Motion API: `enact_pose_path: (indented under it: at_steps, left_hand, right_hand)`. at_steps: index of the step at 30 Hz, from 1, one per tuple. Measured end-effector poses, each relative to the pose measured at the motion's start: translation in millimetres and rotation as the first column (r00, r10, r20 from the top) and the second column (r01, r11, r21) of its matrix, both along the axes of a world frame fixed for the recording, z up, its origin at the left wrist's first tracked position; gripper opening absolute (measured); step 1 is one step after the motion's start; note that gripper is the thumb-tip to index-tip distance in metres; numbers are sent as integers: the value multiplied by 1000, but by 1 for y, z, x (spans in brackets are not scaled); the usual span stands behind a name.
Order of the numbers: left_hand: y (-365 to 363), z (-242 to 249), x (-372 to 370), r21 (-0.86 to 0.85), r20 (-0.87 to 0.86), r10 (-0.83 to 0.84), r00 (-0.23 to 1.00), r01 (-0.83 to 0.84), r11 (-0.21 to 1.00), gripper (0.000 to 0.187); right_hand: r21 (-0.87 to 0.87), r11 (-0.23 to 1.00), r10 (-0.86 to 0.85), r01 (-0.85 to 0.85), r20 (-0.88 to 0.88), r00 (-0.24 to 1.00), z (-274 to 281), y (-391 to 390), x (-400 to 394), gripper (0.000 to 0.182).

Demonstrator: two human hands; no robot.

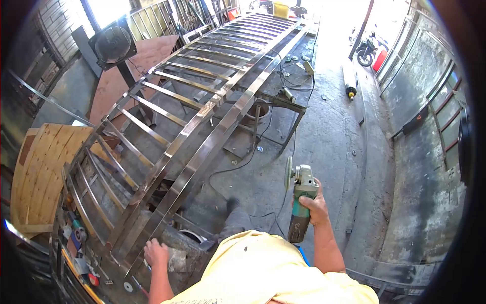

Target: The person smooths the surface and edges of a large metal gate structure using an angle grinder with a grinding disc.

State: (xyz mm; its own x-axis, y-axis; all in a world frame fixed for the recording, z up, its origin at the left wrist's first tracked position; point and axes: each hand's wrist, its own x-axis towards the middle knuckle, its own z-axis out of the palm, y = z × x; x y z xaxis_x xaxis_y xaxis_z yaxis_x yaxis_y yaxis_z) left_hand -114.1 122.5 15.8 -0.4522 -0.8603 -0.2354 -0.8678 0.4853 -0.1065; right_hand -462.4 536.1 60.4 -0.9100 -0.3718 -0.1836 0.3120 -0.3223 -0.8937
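My right hand (318, 206) is wrapped around the body of a teal and dark angle grinder (299, 207), held up in front of me over the floor. Its metal gear head points up, and a disc (288, 173) is fitted on the left side. My left hand (156, 252) holds nothing, its fingers apart at the near end of a long metal frame. This frame has shiny square tubes (195, 161) along its right side and many crossbars (172, 96) running to a curved left edge.
A metal work table (296, 104) with tools stands under the frame's far part. A power cord (217, 172) trails over the concrete floor (329, 131). At left are a fan (112, 44) and wooden boards (43, 175). A cylinder (350, 83) lies near the right wall, with a motorcycle (365, 53) beyond.
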Motion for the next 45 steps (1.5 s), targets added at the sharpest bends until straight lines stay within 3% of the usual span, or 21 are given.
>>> enact_pose_path:
  at_steps: [2, 4, 6, 9, 14, 20, 27, 30, 32, 33, 35, 38, 40, 42, 45]
  left_hand:
    - [-1, 1, -59, 132, -147, -55, 988, 75, 988, 37]
    - [-2, -20, -116, 70, -465, -264, 845, 333, 940, 41]
    - [2, -21, -176, -105, -517, -448, 729, 465, 879, 49]
    - [-3, -28, -243, -313, -360, -603, 712, 517, 797, 72]
    - [-35, -43, -345, -137, -314, -614, 724, 606, 784, 95]
    - [-24, -58, -512, -10, -390, -645, 657, 697, 717, 94]
    - [8, -82, -676, -190, -362, -664, 654, 646, 739, 90]
    - [7, -63, -676, -65, -447, -585, 677, 628, 776, 89]
    - [6, -55, -652, -40, -511, -430, 745, 478, 877, 82]
    - [3, -57, -634, -22, -553, -347, 758, 403, 915, 79]
    - [-5, -39, -593, 117, -551, -145, 822, 248, 962, 70]
    - [-14, -66, -527, -92, -644, -24, 765, -46, 995, 49]
    - [-19, -73, -504, -44, -725, 94, 682, -181, 982, 40]
    - [-16, -64, -508, -43, -763, 100, 638, -205, 978, 38]
    - [-14, -65, -502, -97, -797, 58, 602, -223, 970, 36]
  right_hand:
    - [61, 998, -1, 2, -15, 1000, -10, -12, -23, 91]
    - [130, 991, -4, 11, -52, 999, -13, -33, -48, 91]
    - [180, 984, 4, -4, -1, 1000, -2, -57, -75, 93]
    - [220, 975, 13, -3, -42, 999, 9, -95, -119, 93]
    - [259, 966, 30, -6, -89, 996, 9, -130, -175, 93]
    - [213, 977, 48, -26, -99, 994, 15, -152, -245, 93]
    - [226, 954, 223, -197, -92, 971, 4, -147, -344, 91]
    - [274, 926, 289, -258, -78, 954, 8, -138, -400, 92]
    - [396, 891, 304, -221, -161, 939, -1, -136, -439, 91]
    - [404, 883, 301, -240, -93, 949, -5, -139, -454, 94]
    - [659, 712, 449, -242, -163, 879, -9, -149, -484, 98]
    - [870, 411, 652, -274, -69, 755, 9, -184, -498, 107]
    - [852, 306, 803, -425, 8, 595, 4, -209, -492, 108]
    - [808, 264, 899, -526, -8, 438, 1, -233, -469, 107]
    - [779, 103, 965, -618, 72, 251, -4, -258, -439, 108]
